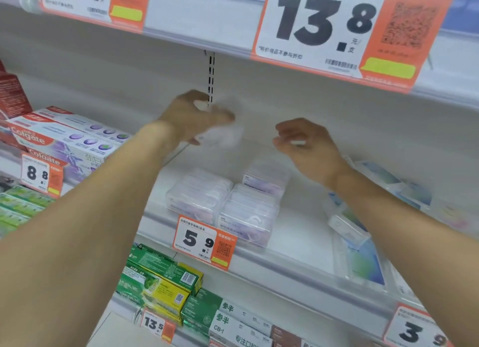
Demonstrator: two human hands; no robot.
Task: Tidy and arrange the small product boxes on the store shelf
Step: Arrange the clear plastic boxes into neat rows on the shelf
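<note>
- Reaching over the middle shelf: both bare arms extended, hands raised above the stock.
- Left hand: fingers curled round a small pale box, badly motion-blurred; the box's make and exact tilt cannot be told.
- Right hand: fingers loosely curled, nothing visibly held apart from an unclear pale streak at the fingertips.
- Clear plastic boxes: cluster on the shelf, about five in view, two side by side at the front edge, others behind and stacked, directly behind the 5.9 price tag.
- Key relation: the cluster lies below and between the two hands, nearer the viewer than either; long sides of the boxes run roughly front to back; the left hand looks slightly closer to the left column.
- Judgement: the held box likely joins the cluster, lowered toward the viewer.
- Flat packets: lying loose to the right on the same shelf.
- Toothpaste boxes: stacked at left.
</note>
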